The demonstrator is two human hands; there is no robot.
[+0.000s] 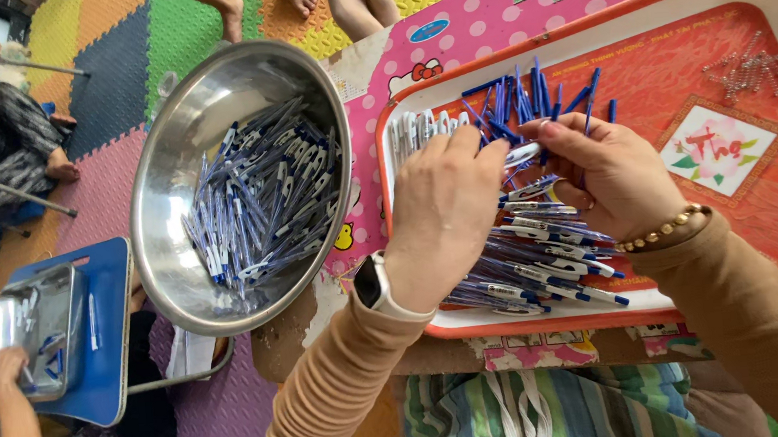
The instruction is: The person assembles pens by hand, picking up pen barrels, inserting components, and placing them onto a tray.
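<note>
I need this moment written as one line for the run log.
left hand: on pen | right hand: holding pen | under hands: pen pile on red tray | beside: steel bowl with pens

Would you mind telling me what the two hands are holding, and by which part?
Both hands, left hand and right hand, pinch one white pen between their fingertips, one at each end, above the pen pile.
</note>
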